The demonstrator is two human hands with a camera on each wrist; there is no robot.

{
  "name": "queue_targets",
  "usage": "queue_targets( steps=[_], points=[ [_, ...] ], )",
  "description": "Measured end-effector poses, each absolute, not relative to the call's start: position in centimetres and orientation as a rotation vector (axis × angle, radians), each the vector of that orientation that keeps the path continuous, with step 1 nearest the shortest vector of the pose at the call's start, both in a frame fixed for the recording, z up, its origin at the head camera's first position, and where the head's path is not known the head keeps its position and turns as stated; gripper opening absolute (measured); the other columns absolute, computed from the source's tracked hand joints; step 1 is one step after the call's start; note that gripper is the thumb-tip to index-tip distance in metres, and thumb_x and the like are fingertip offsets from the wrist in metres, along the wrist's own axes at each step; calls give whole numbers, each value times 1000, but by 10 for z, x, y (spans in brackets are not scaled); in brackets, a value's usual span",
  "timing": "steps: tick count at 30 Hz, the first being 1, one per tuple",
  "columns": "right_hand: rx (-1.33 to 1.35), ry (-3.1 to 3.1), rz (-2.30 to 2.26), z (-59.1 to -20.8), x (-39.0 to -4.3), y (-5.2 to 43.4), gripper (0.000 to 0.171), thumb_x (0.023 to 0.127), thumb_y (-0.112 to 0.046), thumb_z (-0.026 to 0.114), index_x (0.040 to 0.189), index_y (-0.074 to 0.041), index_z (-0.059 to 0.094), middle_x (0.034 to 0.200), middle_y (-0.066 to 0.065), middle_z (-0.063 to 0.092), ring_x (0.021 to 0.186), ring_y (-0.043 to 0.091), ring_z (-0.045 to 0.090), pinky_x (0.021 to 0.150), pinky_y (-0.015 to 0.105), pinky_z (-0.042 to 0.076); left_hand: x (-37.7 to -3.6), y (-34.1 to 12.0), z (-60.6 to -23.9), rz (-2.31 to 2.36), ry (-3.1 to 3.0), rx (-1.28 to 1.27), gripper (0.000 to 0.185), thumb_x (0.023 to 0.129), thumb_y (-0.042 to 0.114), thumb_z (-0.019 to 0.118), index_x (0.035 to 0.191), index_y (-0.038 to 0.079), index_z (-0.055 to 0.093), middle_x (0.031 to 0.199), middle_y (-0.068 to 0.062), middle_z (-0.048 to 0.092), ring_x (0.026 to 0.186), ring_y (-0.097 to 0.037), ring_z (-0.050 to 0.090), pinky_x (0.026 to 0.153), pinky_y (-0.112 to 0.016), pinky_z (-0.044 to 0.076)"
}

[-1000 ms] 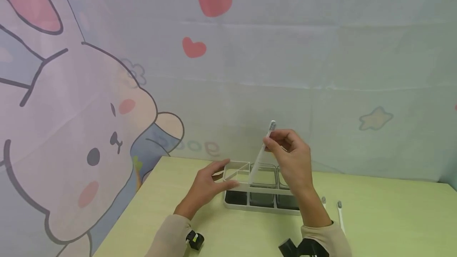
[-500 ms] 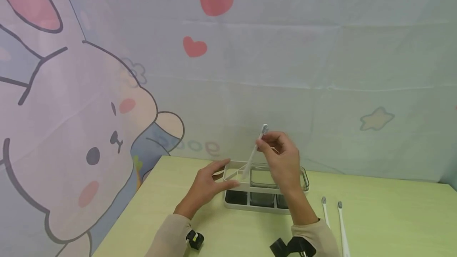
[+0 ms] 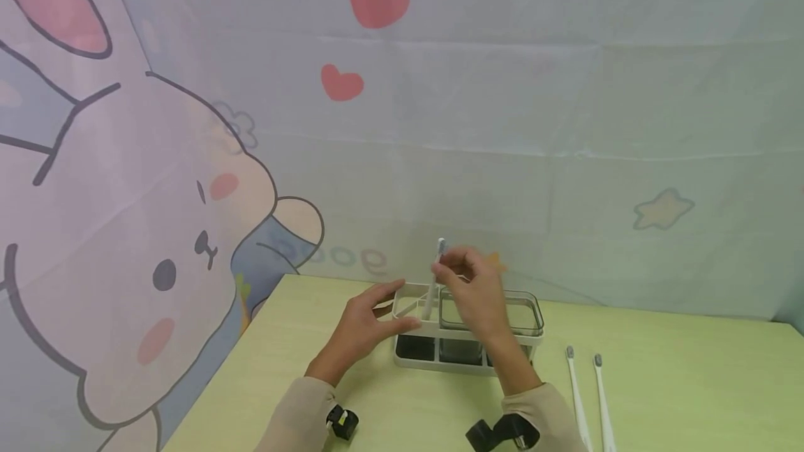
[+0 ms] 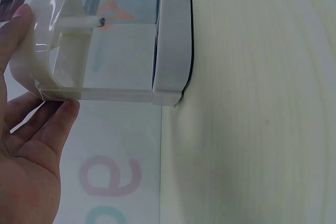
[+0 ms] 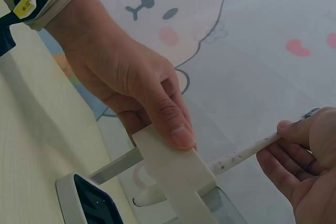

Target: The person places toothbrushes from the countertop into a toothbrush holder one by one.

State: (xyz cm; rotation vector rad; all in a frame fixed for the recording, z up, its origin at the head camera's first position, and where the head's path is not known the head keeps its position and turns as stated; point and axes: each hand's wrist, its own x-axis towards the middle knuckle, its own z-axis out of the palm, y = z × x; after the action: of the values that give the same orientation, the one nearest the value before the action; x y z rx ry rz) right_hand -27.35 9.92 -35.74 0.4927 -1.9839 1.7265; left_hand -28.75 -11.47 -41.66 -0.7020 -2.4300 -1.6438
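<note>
A white two-tier toothbrush holder (image 3: 433,330) stands on the table, with dark-lined sections in its base and a clear cup (image 3: 523,312) in its upper tier. My left hand (image 3: 358,326) grips the left end of that tier, thumb in front and fingers behind. With my right hand (image 3: 474,291) I pinch a white toothbrush (image 3: 431,302) near its grey-bristled head. It stands nearly upright, bristles up. In the right wrist view the toothbrush (image 5: 247,153) passes down through the upper tier beside my left thumb, and its rounded handle end shows below.
Two more white toothbrushes, one (image 3: 574,386) beside the other (image 3: 603,400), lie to the right of the holder on the light yellow table (image 3: 691,382). Close behind the table's far edge hangs a printed backdrop (image 3: 502,124) with a rabbit and hearts.
My right hand has moved left and down, carrying the toothbrush from over the middle to the holder's left section. The toothbrush is more upright and lower. My left hand has stayed put.
</note>
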Motion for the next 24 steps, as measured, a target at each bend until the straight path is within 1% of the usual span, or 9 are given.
queue_targets(
  steps=[3, 9, 12, 19, 24],
  points=[
    [485, -2036, 1718, -361, -275, 97, 12, 96, -1, 78, 104, 3, 70, 100, 13, 72, 89, 22, 72, 86, 30, 64, -287, -116, -417, -1635, -2433, -699, 75, 88, 25, 91, 153, 8, 57, 153, -9, 57, 143, -29, 53, 112, -34, 52],
    [454, -2147, 1691, -365, -275, 95, 10, 96, -2, 79, 103, 0, 72, 100, 10, 74, 95, 25, 72, 93, 45, 63, -286, -117, -418, -1625, -2439, -687, 75, 89, 27, 91, 153, 9, 57, 152, -9, 58, 142, -30, 53, 112, -35, 53],
    [453, -2178, 1671, -367, -276, 93, 10, 96, -2, 79, 103, 0, 72, 101, 9, 74, 95, 26, 72, 94, 50, 62, -286, -118, -417, -1621, -2444, -678, 75, 88, 27, 91, 153, 9, 58, 152, -8, 58, 142, -30, 53, 112, -35, 53],
    [462, -2226, 1646, -372, -277, 92, 10, 96, -2, 79, 104, 0, 73, 101, 8, 73, 94, 24, 71, 92, 48, 62, -286, -118, -417, -1619, -2431, -687, 74, 88, 23, 91, 153, 7, 58, 150, -10, 59, 141, -32, 54, 111, -37, 53],
    [456, -2247, 1643, -375, -277, 92, 12, 96, -2, 78, 106, -1, 73, 101, 8, 74, 95, 24, 71, 92, 46, 63, -286, -117, -417, -1614, -2417, -710, 74, 89, 24, 90, 152, 5, 57, 150, -13, 59, 140, -35, 54, 111, -38, 54]
  ],
)
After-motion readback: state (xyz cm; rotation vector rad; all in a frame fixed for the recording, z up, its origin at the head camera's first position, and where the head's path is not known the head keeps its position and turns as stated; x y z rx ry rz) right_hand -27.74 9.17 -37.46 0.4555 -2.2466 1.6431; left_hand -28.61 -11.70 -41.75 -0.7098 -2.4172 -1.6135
